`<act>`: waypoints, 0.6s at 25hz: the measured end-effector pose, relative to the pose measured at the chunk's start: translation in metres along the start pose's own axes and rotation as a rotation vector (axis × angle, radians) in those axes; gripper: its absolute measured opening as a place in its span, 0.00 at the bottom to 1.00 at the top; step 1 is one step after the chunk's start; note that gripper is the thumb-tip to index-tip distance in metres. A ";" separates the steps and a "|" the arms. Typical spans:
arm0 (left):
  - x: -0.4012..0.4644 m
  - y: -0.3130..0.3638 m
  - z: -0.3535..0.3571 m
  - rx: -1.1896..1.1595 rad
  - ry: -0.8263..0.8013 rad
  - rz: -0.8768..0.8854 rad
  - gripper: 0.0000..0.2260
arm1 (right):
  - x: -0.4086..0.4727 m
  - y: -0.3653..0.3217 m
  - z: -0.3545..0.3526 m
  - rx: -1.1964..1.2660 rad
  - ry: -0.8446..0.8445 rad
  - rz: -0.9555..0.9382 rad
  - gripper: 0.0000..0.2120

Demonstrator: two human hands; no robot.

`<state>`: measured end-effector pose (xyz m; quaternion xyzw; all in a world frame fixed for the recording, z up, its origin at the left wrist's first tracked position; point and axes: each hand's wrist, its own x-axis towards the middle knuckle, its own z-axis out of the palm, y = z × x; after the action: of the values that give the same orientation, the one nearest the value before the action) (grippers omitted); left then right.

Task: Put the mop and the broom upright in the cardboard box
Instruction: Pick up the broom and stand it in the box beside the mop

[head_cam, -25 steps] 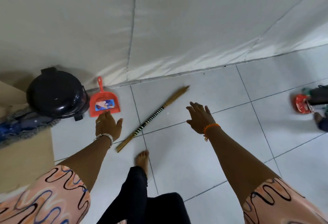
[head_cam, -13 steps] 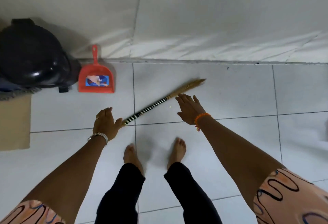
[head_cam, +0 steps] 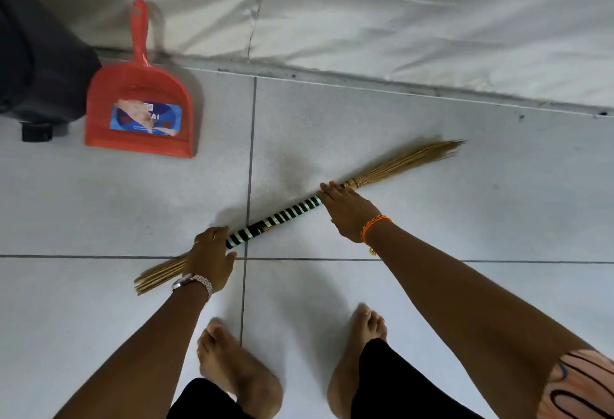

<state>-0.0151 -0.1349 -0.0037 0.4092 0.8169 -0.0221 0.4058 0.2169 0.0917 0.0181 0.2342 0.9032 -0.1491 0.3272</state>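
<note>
Broom (head_cam: 285,216): lies flat on the tiled floor (head_cam: 465,219), running diagonally from lower left to upper right. The middle of the shaft is wrapped in black-and-white striped banding.
Broom ends: thin straw-coloured sticks fan out at the upper right end; a tighter bundle of cut stick ends projects at the lower left, past the left hand.
Left hand (head_cam: 209,259): set on the broom at the lower end of the striped banding, back of the hand to the camera. A metal watch (head_cam: 192,282) sits on the wrist.
Left fingers (head_cam: 212,236): curled down over the shaft with the thumb out to the right; whether they close fully round it cannot be told from this angle.
Right hand (head_cam: 349,209): laid over the broom at the upper end of the banding, just short of the straw binding. An orange thread bracelet (head_cam: 373,227) circles the wrist.
Right fingers (head_cam: 332,187): pressed together and lying across the shaft, palm down; a closed grip is not confirmed.
Feet (head_cam: 239,372): both bare, planted on the floor near the lower edge of view, well short of the broom.
Dustpan (head_cam: 139,109): red plastic, resting at upper left, handle pointing toward the white sheeting (head_cam: 398,13) along the floor's far edge. A blue label is stuck inside.
Black object (head_cam: 36,70): dark rounded body at the left edge, just beside the dustpan; cut off by the frame.
Cardboard box and mop: out of view.
</note>
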 end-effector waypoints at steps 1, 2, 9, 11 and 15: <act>0.007 -0.005 0.008 0.008 0.019 -0.001 0.26 | 0.011 -0.002 0.007 -0.011 0.003 -0.018 0.34; 0.015 -0.011 0.015 0.007 0.047 0.000 0.24 | 0.024 -0.003 0.015 -0.023 0.021 -0.032 0.33; 0.025 -0.005 0.020 0.169 0.174 0.117 0.17 | 0.050 -0.001 0.014 -0.165 0.175 0.028 0.12; 0.010 0.006 0.002 0.205 0.287 0.168 0.14 | 0.044 0.002 -0.003 -0.105 0.118 0.056 0.11; -0.035 0.052 -0.078 0.405 0.491 0.367 0.16 | -0.012 0.010 -0.080 -0.059 0.053 0.083 0.07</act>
<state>-0.0175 -0.0945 0.0880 0.6142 0.7820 -0.0114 0.1053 0.1885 0.1304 0.0838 0.2654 0.9051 -0.1026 0.3160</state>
